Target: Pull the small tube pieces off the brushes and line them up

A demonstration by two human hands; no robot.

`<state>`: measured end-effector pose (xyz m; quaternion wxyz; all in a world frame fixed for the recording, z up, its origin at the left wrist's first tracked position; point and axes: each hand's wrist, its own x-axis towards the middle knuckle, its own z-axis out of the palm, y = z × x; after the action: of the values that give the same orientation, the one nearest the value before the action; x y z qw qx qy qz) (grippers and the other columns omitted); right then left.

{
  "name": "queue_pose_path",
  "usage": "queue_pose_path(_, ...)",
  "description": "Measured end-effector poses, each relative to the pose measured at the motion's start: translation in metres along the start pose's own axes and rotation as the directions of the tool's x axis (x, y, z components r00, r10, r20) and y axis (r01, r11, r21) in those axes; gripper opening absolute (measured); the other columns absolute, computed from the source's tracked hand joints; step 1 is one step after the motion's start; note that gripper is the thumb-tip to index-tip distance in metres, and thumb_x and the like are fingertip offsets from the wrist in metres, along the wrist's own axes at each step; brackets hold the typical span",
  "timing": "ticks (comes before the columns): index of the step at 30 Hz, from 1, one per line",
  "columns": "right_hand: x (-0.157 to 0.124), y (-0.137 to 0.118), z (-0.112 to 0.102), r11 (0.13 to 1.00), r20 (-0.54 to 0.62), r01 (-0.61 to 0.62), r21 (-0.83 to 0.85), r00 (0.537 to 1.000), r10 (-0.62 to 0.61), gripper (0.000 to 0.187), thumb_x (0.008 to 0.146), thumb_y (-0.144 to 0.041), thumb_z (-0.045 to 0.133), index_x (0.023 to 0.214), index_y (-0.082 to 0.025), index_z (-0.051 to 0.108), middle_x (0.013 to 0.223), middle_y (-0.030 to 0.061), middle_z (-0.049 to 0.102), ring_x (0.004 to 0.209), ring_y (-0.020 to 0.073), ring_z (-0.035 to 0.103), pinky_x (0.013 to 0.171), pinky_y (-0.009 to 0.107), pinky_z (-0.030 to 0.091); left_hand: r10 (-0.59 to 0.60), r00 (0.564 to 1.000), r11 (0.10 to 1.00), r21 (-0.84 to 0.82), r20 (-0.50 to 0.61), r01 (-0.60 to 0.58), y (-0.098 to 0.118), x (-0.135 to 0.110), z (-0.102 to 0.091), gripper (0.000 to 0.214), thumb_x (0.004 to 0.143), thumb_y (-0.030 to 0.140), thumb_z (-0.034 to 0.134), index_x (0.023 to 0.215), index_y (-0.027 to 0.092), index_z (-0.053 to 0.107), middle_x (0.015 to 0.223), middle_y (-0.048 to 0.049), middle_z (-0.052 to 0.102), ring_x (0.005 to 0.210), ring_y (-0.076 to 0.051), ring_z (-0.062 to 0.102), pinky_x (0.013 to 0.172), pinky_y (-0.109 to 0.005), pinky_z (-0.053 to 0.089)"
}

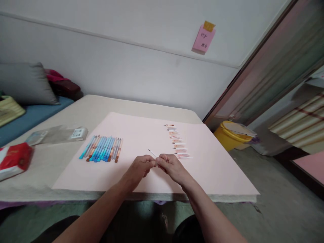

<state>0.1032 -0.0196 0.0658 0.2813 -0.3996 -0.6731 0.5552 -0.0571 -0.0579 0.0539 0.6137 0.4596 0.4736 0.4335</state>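
A thin white pen refill (152, 153) with a dark pointed tip sticks up and to the left from between my two hands. My right hand (172, 165) is closed around its lower part. My left hand (141, 167) pinches at the same spot, fingertips against those of my right hand; its exact hold on the refill is partly hidden. To the left lies a row of pens (103, 148) in blue, grey and orange-brown, with shaped ends towards me. Beyond my right hand, several small pieces with dark thin tips (178, 145) lie in a column.
Pink sheet (141, 128) covers much of the cream-topped table (101, 101). At left lie a clear plastic bag (59, 135) and a red-and-white packet (15, 158). A yellow bucket (227, 136) stands on the floor at right. The white wall (141, 74) rises behind.
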Motion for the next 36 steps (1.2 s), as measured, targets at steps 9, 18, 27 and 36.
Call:
queue_pose_path(9, -0.001, 0.005, 0.002, 0.984, -0.009, 0.134, -0.121, 0.991, -0.136, 0.037, 0.087, -0.042, 0.049, 0.06, -0.017, 0.049, 0.054, -0.0055, 0.035, 0.051, 0.0086, 0.028, 0.05, 0.023, 0.024, -0.158, 0.986, 0.976, -0.144, 0.053, 0.164, 0.009, -0.001, -0.004, 0.015, 0.071, 0.025, 0.057, 0.066, 0.012, 0.057, 0.045, 0.0089, 0.025, 0.043, -0.004, 0.015, 0.045, -0.025, 0.007)
queue_pose_path(18, -0.002, 0.006, 0.004, 0.91, 0.037, 0.267, -0.318, 0.962, -0.269, 0.038, 0.091, -0.039, 0.043, 0.063, -0.017, 0.055, 0.056, -0.004, 0.038, 0.053, 0.0095, 0.035, 0.055, 0.023, 0.029, -0.29, 0.94, 0.877, -0.344, 0.178, 0.335, 0.007, -0.002, -0.014, 0.013, 0.065, 0.02, 0.058, 0.062, 0.007, 0.059, 0.058, 0.0002, 0.047, 0.043, -0.001, 0.019, 0.039, -0.019, 0.007)
queue_pose_path(27, -0.005, 0.001, 0.005, 0.865, 0.044, 0.326, -0.383, 0.941, -0.335, 0.043, 0.093, -0.041, 0.04, 0.062, -0.02, 0.061, 0.056, -0.0013, 0.048, 0.052, 0.0115, 0.039, 0.056, 0.024, 0.03, -0.405, 0.878, 0.757, -0.444, 0.255, 0.478, 0.006, 0.0, -0.015, 0.009, 0.063, 0.015, 0.059, 0.06, 0.008, 0.056, 0.063, -0.0038, 0.053, 0.041, 0.001, 0.02, 0.035, -0.013, 0.009)
queue_pose_path(36, 0.002, 0.016, 0.007, 0.916, -0.013, 0.208, -0.342, 0.974, -0.226, 0.039, 0.09, -0.04, 0.044, 0.057, -0.018, 0.045, 0.054, -0.0049, 0.033, 0.051, 0.0097, 0.031, 0.051, 0.024, 0.025, -0.259, 0.957, 0.902, -0.321, 0.133, 0.289, 0.004, -0.004, -0.016, 0.017, 0.07, 0.024, 0.062, 0.072, 0.007, 0.063, 0.072, -0.0049, 0.058, 0.047, -0.002, 0.036, 0.039, -0.014, 0.023)
